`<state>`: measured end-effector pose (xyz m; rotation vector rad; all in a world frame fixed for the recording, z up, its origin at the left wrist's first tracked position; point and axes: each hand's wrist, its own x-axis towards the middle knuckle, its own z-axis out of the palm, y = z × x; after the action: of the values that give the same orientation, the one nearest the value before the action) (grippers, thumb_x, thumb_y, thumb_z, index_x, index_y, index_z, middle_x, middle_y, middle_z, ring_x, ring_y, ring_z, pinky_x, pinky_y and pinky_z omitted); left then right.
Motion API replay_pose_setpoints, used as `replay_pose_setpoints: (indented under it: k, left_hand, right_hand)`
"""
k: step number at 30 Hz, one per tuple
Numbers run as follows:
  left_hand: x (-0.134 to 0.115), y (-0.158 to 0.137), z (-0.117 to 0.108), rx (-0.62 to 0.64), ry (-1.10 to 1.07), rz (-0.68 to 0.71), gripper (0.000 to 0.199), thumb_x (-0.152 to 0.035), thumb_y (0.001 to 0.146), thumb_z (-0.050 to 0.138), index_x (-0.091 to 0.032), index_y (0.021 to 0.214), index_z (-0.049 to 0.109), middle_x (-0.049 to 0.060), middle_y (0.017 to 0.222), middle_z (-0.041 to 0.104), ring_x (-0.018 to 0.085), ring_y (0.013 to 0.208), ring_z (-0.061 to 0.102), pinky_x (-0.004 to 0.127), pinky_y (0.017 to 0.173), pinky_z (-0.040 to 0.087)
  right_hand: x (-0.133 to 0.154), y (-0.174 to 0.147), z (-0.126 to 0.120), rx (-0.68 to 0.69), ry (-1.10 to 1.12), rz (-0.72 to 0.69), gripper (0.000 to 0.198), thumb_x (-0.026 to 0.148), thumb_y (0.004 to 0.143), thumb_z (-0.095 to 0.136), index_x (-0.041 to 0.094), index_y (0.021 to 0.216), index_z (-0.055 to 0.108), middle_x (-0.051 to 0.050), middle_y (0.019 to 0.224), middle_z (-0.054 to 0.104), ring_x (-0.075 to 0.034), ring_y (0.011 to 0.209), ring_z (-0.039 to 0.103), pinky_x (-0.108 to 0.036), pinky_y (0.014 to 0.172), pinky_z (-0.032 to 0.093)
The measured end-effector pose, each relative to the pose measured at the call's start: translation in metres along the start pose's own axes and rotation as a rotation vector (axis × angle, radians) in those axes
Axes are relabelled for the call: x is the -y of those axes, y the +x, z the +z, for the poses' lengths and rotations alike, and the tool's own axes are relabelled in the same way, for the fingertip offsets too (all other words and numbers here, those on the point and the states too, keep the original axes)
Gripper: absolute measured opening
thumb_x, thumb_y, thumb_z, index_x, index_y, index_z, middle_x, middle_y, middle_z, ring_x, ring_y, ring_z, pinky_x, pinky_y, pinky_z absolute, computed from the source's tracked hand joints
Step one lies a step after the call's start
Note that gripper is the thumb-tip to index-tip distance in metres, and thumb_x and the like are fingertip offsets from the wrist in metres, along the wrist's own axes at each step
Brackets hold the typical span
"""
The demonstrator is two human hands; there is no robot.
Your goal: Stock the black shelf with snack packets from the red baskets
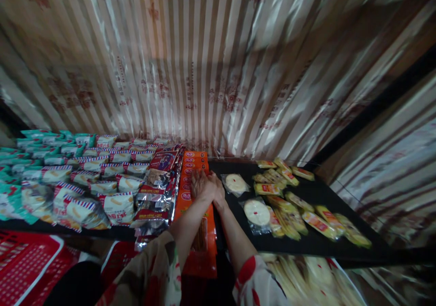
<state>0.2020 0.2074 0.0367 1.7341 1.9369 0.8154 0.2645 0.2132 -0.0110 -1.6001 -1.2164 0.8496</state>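
Sleeves (150,269) frame uncurled left fingers (195,178) touching orange packets (185,197).

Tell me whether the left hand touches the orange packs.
Touching: the head view shows the left hand laid on top of the orange packs.

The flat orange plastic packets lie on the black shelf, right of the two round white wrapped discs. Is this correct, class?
Wrong side: the head view shows the flat orange plastic packets on the black shelf, left of the two round white wrapped discs.
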Motion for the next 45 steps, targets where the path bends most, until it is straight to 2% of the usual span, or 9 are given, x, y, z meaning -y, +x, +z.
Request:
replay_pose_setpoints:
  k: [5, 12, 15, 18, 22, 28, 33, 39, 45]
  left_hand:
    - [0.021, 0.015, -0.003, 0.101, 0.067, -0.100, 0.053, -0.029, 0.088, 0.038, -0.002, 0.133, 0.041, 0.022, 0.140, 0.040, 0.033, 0.134, 0.030, 0.049, 0.108, 0.025]
    - [0.023, 0.022, -0.004, 0.121, 0.095, -0.247, 0.055, -0.034, 0.088, 0.037, -0.009, 0.137, 0.038, 0.015, 0.146, 0.034, 0.028, 0.136, 0.028, 0.042, 0.111, 0.025]
    - [0.022, 0.020, -0.003, 0.124, 0.131, -0.236, 0.058, -0.036, 0.087, 0.038, -0.009, 0.138, 0.036, 0.013, 0.149, 0.027, 0.028, 0.139, 0.021, 0.041, 0.112, 0.024]
    - [0.021, 0.017, -0.003, 0.129, 0.188, -0.202, 0.063, -0.036, 0.086, 0.040, -0.004, 0.140, 0.032, 0.015, 0.149, 0.026, 0.030, 0.140, 0.015, 0.041, 0.112, 0.022]
    - [0.017, 0.015, -0.002, 0.098, 0.268, -0.121, 0.062, -0.032, 0.086, 0.040, 0.001, 0.138, 0.032, 0.018, 0.148, 0.028, 0.028, 0.140, 0.017, 0.039, 0.114, 0.018]
    - [0.009, 0.026, 0.003, 0.060, 0.220, -0.086, 0.052, -0.028, 0.089, 0.033, -0.008, 0.137, 0.038, 0.013, 0.148, 0.030, 0.025, 0.139, 0.022, 0.040, 0.113, 0.022]
    - [0.012, 0.040, 0.009, 0.088, 0.179, -0.136, 0.052, -0.032, 0.090, 0.034, -0.011, 0.137, 0.039, 0.012, 0.147, 0.032, 0.025, 0.140, 0.018, 0.041, 0.114, 0.018]
    - [0.018, 0.049, 0.016, 0.076, 0.164, -0.222, 0.054, -0.032, 0.090, 0.034, -0.008, 0.138, 0.035, 0.013, 0.146, 0.034, 0.025, 0.139, 0.022, 0.040, 0.113, 0.018]
    - [0.018, 0.046, 0.017, 0.042, 0.180, -0.174, 0.054, -0.030, 0.089, 0.036, -0.004, 0.137, 0.037, 0.017, 0.146, 0.032, 0.027, 0.139, 0.021, 0.042, 0.114, 0.017]
  right_hand:
    - [0.001, 0.001, -0.001, -0.053, -0.027, 0.022, 0.072, 0.060, 0.089, 0.015, 0.014, 0.132, 0.049, -0.009, 0.137, 0.049, -0.021, 0.132, 0.036, -0.037, 0.113, 0.020]
    - [0.002, 0.000, -0.003, -0.032, 0.024, -0.008, 0.079, 0.071, 0.083, 0.020, 0.016, 0.129, 0.053, -0.009, 0.136, 0.050, -0.022, 0.132, 0.037, -0.037, 0.113, 0.021]
    - [0.001, 0.000, -0.003, -0.051, 0.054, 0.009, 0.077, 0.071, 0.082, 0.022, 0.018, 0.128, 0.053, -0.007, 0.137, 0.049, -0.022, 0.132, 0.037, -0.037, 0.113, 0.020]
    - [-0.001, 0.002, -0.002, -0.059, 0.093, 0.001, 0.078, 0.071, 0.082, 0.022, 0.018, 0.130, 0.052, -0.007, 0.138, 0.048, -0.021, 0.131, 0.038, -0.036, 0.113, 0.021]
    - [-0.005, 0.004, -0.001, -0.051, 0.127, 0.002, 0.081, 0.071, 0.082, 0.021, 0.014, 0.131, 0.049, -0.010, 0.138, 0.048, -0.022, 0.130, 0.040, -0.037, 0.112, 0.022]
    - [-0.007, 0.006, 0.000, -0.075, 0.144, 0.035, 0.080, 0.072, 0.081, 0.022, 0.016, 0.131, 0.050, -0.009, 0.137, 0.049, -0.022, 0.130, 0.040, -0.037, 0.112, 0.022]
    - [-0.008, 0.007, -0.001, -0.060, 0.139, 0.041, 0.082, 0.071, 0.082, 0.020, 0.013, 0.133, 0.047, -0.012, 0.137, 0.048, -0.023, 0.130, 0.039, -0.039, 0.112, 0.021]
    - [-0.008, 0.006, 0.000, -0.049, 0.127, 0.037, 0.078, 0.069, 0.084, 0.021, 0.015, 0.133, 0.048, -0.009, 0.138, 0.047, -0.022, 0.132, 0.037, -0.038, 0.113, 0.019]
    - [-0.006, 0.006, 0.001, -0.035, 0.090, 0.041, 0.078, 0.070, 0.083, 0.022, 0.016, 0.134, 0.046, -0.008, 0.140, 0.045, -0.021, 0.134, 0.033, -0.037, 0.114, 0.017]
